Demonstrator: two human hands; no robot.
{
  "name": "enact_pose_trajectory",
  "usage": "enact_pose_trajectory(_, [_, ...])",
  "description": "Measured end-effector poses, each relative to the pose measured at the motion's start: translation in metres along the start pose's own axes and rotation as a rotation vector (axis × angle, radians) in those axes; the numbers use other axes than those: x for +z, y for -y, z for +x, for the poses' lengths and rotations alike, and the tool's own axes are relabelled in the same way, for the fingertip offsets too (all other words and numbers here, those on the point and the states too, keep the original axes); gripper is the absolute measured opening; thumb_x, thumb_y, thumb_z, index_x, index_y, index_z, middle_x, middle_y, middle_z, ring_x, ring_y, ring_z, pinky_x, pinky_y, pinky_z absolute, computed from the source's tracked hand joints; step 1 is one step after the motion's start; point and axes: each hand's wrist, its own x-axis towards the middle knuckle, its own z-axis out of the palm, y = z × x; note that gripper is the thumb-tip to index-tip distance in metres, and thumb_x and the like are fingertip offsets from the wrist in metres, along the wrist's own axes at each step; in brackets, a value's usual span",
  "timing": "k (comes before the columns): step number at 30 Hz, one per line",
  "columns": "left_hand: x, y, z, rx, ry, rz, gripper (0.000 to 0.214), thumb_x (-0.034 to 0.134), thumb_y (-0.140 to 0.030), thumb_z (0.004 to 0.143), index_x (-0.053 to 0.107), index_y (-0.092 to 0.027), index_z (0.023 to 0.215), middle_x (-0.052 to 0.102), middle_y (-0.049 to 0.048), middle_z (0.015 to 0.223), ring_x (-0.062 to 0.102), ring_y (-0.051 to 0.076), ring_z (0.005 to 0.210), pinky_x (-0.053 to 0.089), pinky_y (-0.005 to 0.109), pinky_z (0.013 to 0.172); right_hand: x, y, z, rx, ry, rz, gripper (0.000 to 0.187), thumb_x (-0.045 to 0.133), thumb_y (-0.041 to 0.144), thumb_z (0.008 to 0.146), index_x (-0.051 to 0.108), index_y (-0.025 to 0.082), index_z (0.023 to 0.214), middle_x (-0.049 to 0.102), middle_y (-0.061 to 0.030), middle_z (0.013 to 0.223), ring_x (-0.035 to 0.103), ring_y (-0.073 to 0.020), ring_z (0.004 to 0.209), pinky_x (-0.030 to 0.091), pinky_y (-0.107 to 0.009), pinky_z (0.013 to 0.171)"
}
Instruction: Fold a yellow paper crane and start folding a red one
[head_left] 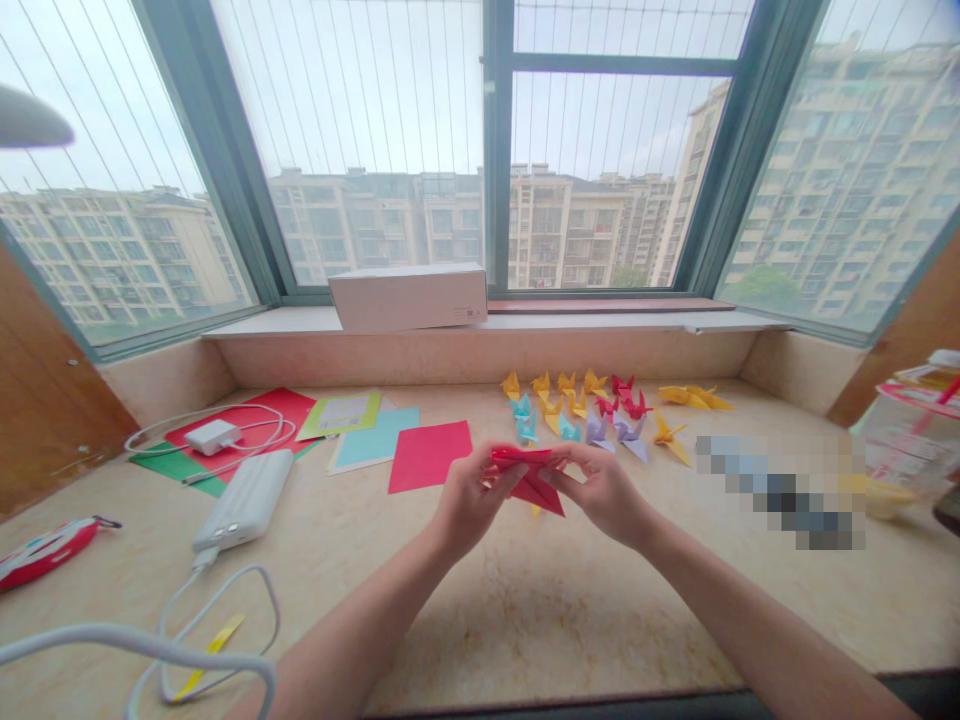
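Both hands hold a partly folded piece of red paper [534,476] just above the beige counter [525,610]. My left hand [469,500] pinches its left end with closed fingers. My right hand [600,487] pinches the right end the same way. A flat red paper square [429,455] lies just left of the hands. Behind them stand several small folded paper cranes [592,408] in yellow, blue, red and purple.
Coloured paper sheets [360,430] lie at back left with a white charger [213,436] and cables. A white power bank [244,500] sits at left, a red-and-white object [45,550] at the far left edge. A white box [409,296] rests on the window sill. Clear plastic containers [911,430] stand at right.
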Motion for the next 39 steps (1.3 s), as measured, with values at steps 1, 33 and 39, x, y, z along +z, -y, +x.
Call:
enact_pose_trajectory(1, [0.000,-0.001,0.000,-0.010,0.000,-0.010,0.026,0.072,-0.036,0.079,0.068,-0.019,0.097,0.076,0.0087,0.088,0.072,0.021,0.073,0.055,0.027,0.059,0.000,0.001,0.000,-0.033,-0.025,-0.025,0.022,0.064,0.041,0.088,0.072,0.021,0.094,0.073,-0.0066,0.090,0.065,-0.0218,0.083,0.052,-0.036,0.079])
enact_pose_trajectory(33, [0.004,-0.007,0.005,-0.260,0.103,-0.378,0.037,0.069,-0.036,0.085,0.068,-0.011,0.113,0.075,0.0126,0.105,0.071,0.023,0.092,0.055,0.033,0.085,-0.004,-0.002,-0.003,-0.404,-0.043,-0.402,0.012,0.064,0.024,0.090,0.072,0.028,0.097,0.059,-0.0074,0.127,0.055,-0.0266,0.118,0.043,-0.048,0.098])
enact_pose_trajectory(39, [0.011,-0.012,-0.001,-0.240,0.255,-0.457,0.038,0.066,-0.035,0.088,0.068,-0.013,0.118,0.072,0.0124,0.112,0.068,0.025,0.101,0.054,0.040,0.092,0.001,0.000,-0.003,-0.338,-0.173,-0.316,0.004,0.066,0.027,0.088,0.069,0.024,0.089,0.059,-0.0091,0.123,0.056,-0.0273,0.116,0.043,-0.049,0.100])
